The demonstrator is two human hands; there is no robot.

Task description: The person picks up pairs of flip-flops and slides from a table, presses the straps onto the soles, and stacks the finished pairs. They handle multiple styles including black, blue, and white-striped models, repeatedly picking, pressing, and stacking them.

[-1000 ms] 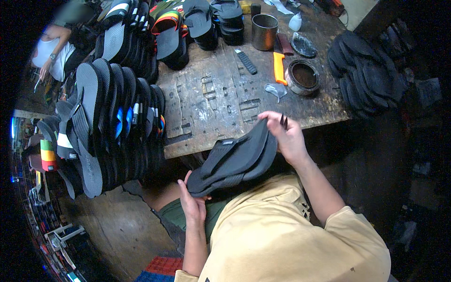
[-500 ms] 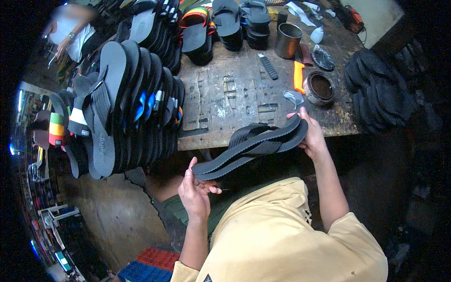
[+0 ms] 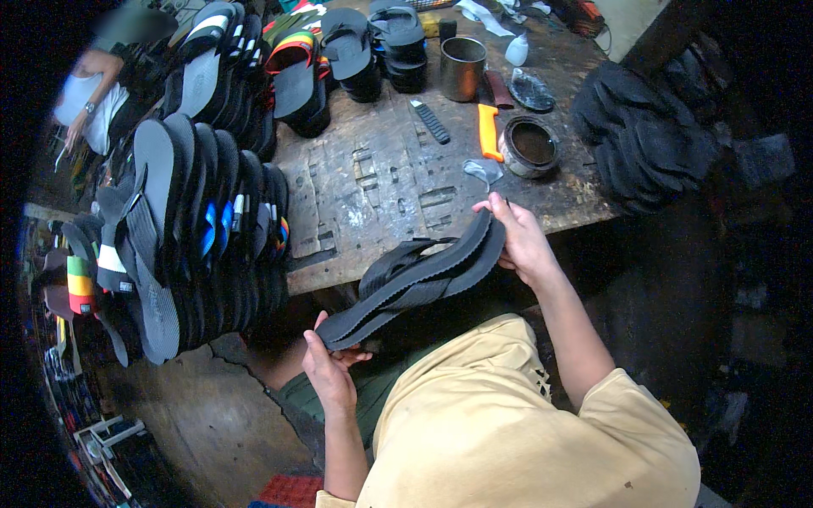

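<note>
A pair of black flip-flops (image 3: 415, 284), laid together with their straps showing, is held slantwise in front of the bench's near edge. My left hand (image 3: 332, 372) grips the lower left end, thumb on top and fingers partly hidden underneath. My right hand (image 3: 527, 243) is closed round the upper right end, just past the bench edge. Beyond that hand, a small crumpled grey-white piece (image 3: 483, 172) lies on the worn wooden bench (image 3: 339, 216). Near it are an orange-handled tool (image 3: 489, 133) and an open tin (image 3: 531, 146) with dark brown contents.
Stacked black sandals (image 3: 157, 237) crowd the left side, with more sandals (image 3: 347, 51) along the back. A metal cup (image 3: 463, 69), a dark-handled cutter (image 3: 430, 122) and a white bottle (image 3: 517, 51) stand or lie on the bench. Dark soles (image 3: 639, 135) are heaped at right. Another person (image 3: 89, 93) is at far left.
The view has shifted, so bench, stacks and hands all sit farther left in the picture. Both hands still hold the flip-flops; the left fingers have drawn closer about their end.
</note>
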